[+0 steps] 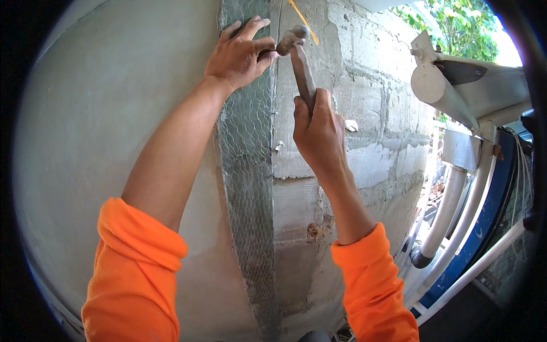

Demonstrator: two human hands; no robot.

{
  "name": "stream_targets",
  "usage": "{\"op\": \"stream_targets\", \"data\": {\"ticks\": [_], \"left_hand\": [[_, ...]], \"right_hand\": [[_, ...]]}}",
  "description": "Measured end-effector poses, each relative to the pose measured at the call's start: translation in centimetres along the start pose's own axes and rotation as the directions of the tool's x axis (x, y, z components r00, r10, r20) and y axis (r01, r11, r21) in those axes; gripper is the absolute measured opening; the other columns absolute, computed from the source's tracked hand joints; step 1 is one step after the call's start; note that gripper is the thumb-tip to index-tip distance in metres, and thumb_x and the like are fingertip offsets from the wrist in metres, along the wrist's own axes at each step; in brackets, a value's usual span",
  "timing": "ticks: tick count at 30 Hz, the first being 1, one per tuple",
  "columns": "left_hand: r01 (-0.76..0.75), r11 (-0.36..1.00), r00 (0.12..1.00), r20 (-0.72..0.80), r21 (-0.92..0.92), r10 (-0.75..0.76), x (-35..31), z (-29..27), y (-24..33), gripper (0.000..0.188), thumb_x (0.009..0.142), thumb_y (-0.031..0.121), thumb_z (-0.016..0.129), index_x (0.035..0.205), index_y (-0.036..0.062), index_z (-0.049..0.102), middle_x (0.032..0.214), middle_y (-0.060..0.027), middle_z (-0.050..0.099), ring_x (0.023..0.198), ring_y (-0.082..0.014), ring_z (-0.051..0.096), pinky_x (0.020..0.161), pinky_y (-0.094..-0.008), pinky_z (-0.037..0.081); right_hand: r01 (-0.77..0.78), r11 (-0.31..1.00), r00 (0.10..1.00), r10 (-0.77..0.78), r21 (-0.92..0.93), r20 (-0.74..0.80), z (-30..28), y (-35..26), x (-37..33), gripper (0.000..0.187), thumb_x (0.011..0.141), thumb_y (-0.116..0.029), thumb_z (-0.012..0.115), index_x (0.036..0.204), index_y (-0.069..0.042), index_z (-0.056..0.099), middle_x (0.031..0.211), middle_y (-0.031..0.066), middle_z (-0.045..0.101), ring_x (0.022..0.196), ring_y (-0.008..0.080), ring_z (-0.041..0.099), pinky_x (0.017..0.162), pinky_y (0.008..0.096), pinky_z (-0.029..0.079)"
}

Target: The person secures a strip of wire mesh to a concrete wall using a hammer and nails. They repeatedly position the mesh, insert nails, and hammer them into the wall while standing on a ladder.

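My right hand (323,134) is wrapped round the handle of a hammer (303,74), which stands nearly upright with its worn grey head at the top. Against a vertical strip of hexagonal wire mesh (246,134) rests my left hand (239,57). Its thumb and forefinger are pinched together at the mesh's right edge, right beside the hammer head; what they hold is too small to make out. The other fingers are bent over the mesh. Behind the mesh runs a dark grey band, between a smooth plastered wall (114,114) and a rough block wall (370,154).
A yellow-orange strip (303,21) hangs above the hammer head. On the right stand pale pipes (450,211), a thick round-ended tube (433,85) and a blue panel (484,228). Green leaves (456,28) show at the upper right.
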State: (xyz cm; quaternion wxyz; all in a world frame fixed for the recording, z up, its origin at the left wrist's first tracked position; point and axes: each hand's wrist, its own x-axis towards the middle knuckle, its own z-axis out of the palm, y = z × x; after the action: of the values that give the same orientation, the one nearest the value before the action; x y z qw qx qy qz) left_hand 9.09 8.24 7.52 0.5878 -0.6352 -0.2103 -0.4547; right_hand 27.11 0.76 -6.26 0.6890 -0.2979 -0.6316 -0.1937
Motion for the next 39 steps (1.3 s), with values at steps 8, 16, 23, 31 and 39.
{"op": "stream_targets", "data": {"ticks": [8, 16, 23, 31, 39], "left_hand": [[0.005, 0.999, 1.0, 0.002, 0.038, -0.005, 0.1, 0.0, 0.0, 0.025, 0.098, 0.043, 0.067, 0.107, 0.0218, 0.078, 0.149, -0.0045, 0.058, 0.142, -0.0216, 0.05, 0.123, -0.0473, 0.032], [0.035, 0.999, 0.999, -0.015, -0.013, -0.035, -0.1, -0.2, 0.3, 0.025, 0.097, 0.043, 0.068, 0.105, 0.022, 0.079, 0.147, -0.0039, 0.059, 0.142, -0.0212, 0.051, 0.123, -0.0459, 0.034], [0.016, 1.0, 1.0, -0.021, 0.009, -0.016, 0.1, -0.2, 0.1, 0.026, 0.097, 0.045, 0.068, 0.104, 0.0222, 0.079, 0.147, -0.0025, 0.059, 0.142, -0.0212, 0.051, 0.123, -0.0453, 0.034], [-0.008, 1.0, 1.0, -0.016, 0.024, 0.008, 0.2, -0.2, 0.0, 0.027, 0.097, 0.045, 0.068, 0.105, 0.0218, 0.079, 0.148, -0.0033, 0.059, 0.141, -0.0212, 0.052, 0.121, -0.0447, 0.035], [-0.001, 1.0, 1.0, -0.011, 0.017, 0.002, 0.2, -0.2, 0.1, 0.026, 0.097, 0.044, 0.068, 0.102, 0.0208, 0.077, 0.149, -0.0038, 0.058, 0.142, -0.0214, 0.05, 0.122, -0.0454, 0.034]], "right_hand": [[0.081, 0.996, 0.992, -0.077, 0.04, -0.104, 0.9, 1.4, -0.5, 0.023, 0.104, -0.017, 0.059, 0.109, -0.002, 0.042, 0.065, 0.0283, 0.062, 0.062, 0.0515, 0.066, 0.051, 0.0571, 0.048], [0.044, 0.987, 0.991, -0.024, 0.156, -0.132, 1.4, 1.9, -0.5, 0.023, 0.103, -0.018, 0.059, 0.106, -0.002, 0.043, 0.067, 0.0293, 0.063, 0.063, 0.0509, 0.066, 0.052, 0.0575, 0.048], [-0.056, 0.99, 0.995, 0.066, 0.128, -0.078, 1.3, 1.3, -0.2, 0.025, 0.105, -0.021, 0.058, 0.106, -0.001, 0.043, 0.067, 0.0305, 0.062, 0.064, 0.0525, 0.066, 0.052, 0.058, 0.047], [-0.094, 0.987, 0.995, 0.096, 0.134, -0.008, 1.4, 0.8, 0.3, 0.026, 0.104, -0.022, 0.057, 0.104, -0.001, 0.042, 0.07, 0.0344, 0.061, 0.07, 0.0569, 0.064, 0.057, 0.0631, 0.048], [-0.145, 0.984, 0.989, 0.145, 0.1, 0.001, 1.6, 0.6, 0.1, 0.026, 0.104, -0.022, 0.059, 0.103, -0.001, 0.042, 0.071, 0.0351, 0.062, 0.071, 0.0582, 0.063, 0.056, 0.0612, 0.049]]}}
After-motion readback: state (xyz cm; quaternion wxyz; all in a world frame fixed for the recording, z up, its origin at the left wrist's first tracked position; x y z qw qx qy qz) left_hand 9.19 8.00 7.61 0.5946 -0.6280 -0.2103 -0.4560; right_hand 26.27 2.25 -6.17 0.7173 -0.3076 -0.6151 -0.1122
